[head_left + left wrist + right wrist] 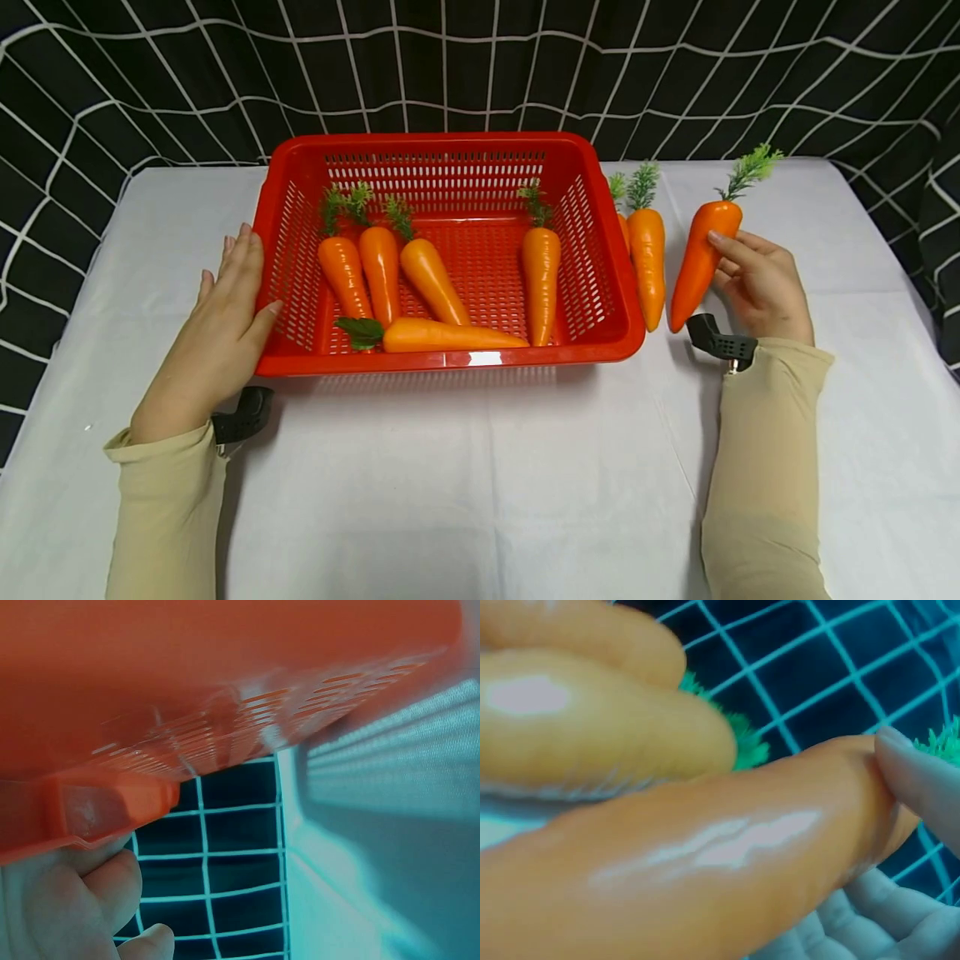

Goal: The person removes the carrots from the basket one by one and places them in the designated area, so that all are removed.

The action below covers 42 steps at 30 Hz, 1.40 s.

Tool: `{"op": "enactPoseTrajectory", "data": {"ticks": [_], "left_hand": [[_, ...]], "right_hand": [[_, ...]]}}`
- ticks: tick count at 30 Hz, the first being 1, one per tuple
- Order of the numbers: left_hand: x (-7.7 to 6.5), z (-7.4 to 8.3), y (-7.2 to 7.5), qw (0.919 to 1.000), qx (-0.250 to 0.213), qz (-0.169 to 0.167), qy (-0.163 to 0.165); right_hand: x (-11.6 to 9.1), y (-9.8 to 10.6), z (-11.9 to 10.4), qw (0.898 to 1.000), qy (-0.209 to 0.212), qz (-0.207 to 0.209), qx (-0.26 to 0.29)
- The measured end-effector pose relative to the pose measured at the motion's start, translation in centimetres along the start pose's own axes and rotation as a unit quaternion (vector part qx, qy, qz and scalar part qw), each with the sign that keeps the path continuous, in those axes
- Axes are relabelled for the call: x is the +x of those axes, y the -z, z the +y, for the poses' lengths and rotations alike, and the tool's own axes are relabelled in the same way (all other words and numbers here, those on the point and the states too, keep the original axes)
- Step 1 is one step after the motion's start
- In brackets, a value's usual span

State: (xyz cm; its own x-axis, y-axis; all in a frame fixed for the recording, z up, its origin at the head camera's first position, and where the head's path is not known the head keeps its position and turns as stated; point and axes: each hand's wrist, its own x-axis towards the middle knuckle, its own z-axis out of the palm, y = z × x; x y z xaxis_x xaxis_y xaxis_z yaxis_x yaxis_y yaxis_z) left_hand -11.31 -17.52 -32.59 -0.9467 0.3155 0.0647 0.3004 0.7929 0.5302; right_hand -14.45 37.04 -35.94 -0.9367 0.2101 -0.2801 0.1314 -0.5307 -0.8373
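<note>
My right hand pinches an orange toy carrot near its leafy top, the thumb on the near side; the tip points down and left. The right wrist view shows the carrot up close beneath the thumb. My left hand lies with straight fingers against the left rim of a red plastic basket. Inside the basket are several carrots: a group at the left, one upright-lying carrot at the right, and one crosswise carrot along the front wall.
Just outside the basket's right wall lies another carrot, with a further carrot mostly hidden behind the rim. A white cloth covers the table. Black curtain with a white grid hangs behind it.
</note>
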Motion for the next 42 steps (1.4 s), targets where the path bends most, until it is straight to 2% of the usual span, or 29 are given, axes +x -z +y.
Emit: {"op": "enactPoseTrajectory", "data": {"ticks": [4, 9, 13, 18, 23, 25, 31, 36, 42], "left_hand": [[0.0, 0.0, 0.0, 1.0, 0.0, 0.0, 0.0], [0.0, 0.1, 0.0, 1.0, 0.0, 0.001, 0.0], [0.0, 0.0, -0.1, 1.0, -0.002, 0.001, -0.002], [0.1, 0.0, -0.1, 1.0, -0.001, 0.0, 0.0], [0.1, 0.0, -0.1, 1.0, 0.001, 0.001, 0.004], [0.1, 0.0, -0.1, 1.0, 0.002, 0.0, 0.005], [0.0, 0.1, -0.1, 1.0, 0.002, 0.001, 0.003], [0.0, 0.1, 0.0, 1.0, -0.001, 0.002, -0.002], [0.0, 0.0, -0.1, 1.0, -0.004, 0.002, -0.002]], "right_hand": [[0.6, 0.8, 0.9, 1.0, -0.009, -0.007, 0.007], [1.2, 1.1, 1.7, 1.0, 0.01, -0.015, -0.016], [1.3, 1.1, 2.0, 0.998, 0.026, -0.002, -0.063], [1.2, 1.1, 2.2, 0.988, 0.033, 0.045, -0.147], [1.1, 0.8, 2.2, 0.971, 0.035, 0.08, -0.222], [1.0, 0.9, 2.0, 0.968, 0.035, 0.07, -0.238], [0.7, 1.7, 1.3, 0.966, 0.012, 0.004, -0.259], [0.6, 1.9, 1.0, 0.963, 0.002, 0.007, -0.27], [0.6, 1.8, 1.1, 0.966, 0.006, 0.008, -0.258]]}}
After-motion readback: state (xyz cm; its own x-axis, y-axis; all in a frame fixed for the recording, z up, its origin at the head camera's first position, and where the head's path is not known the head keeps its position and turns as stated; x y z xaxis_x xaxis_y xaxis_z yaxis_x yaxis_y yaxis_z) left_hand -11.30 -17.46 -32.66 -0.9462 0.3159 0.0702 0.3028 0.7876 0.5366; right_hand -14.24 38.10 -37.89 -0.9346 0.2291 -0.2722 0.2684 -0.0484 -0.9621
